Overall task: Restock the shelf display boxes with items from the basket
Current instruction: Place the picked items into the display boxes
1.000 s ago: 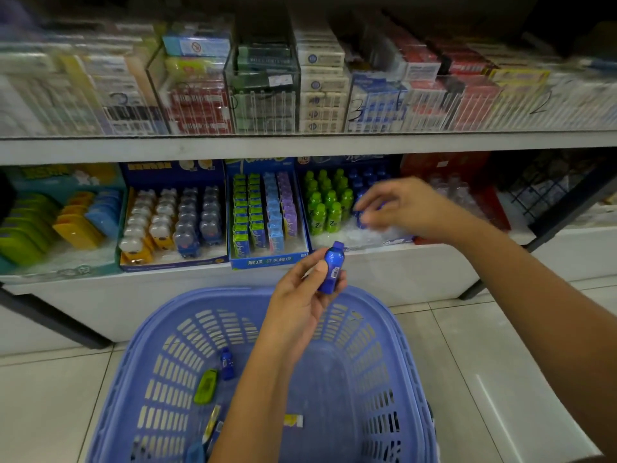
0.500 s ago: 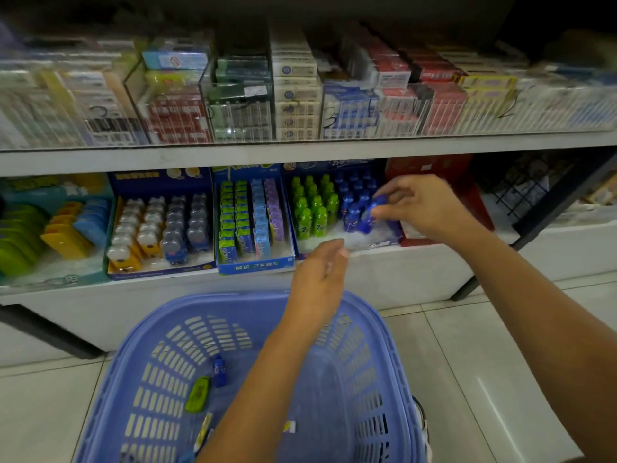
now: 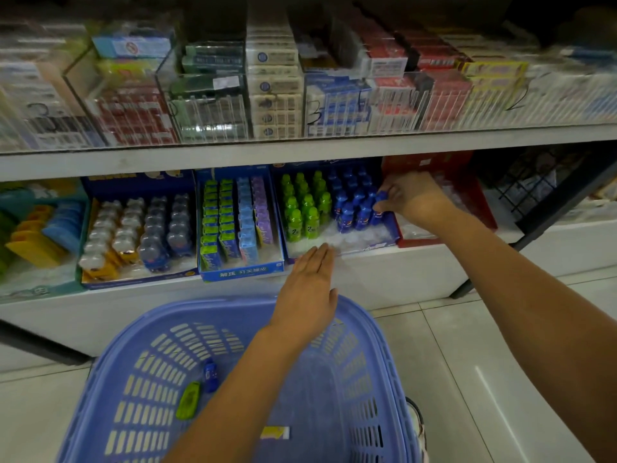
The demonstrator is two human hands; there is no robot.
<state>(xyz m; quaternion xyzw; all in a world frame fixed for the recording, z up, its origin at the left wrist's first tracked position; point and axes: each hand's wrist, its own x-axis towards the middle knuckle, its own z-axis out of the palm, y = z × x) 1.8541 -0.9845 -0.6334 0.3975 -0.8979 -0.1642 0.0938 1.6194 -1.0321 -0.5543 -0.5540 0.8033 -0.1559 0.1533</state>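
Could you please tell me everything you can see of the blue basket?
The basket is light blue plastic, with slotted walls and a smooth rim, sitting upright in front of the shelf. Inside lie a small blue bottle, a green item and a yellow-white packet. The open left hand is above its far rim.

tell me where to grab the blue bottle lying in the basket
Probably pinch the blue bottle across its narrow sides at mid-body, coming straight down through the open top of the basket. It lies flat, pointing towards the shelf, with the green item close beside it.
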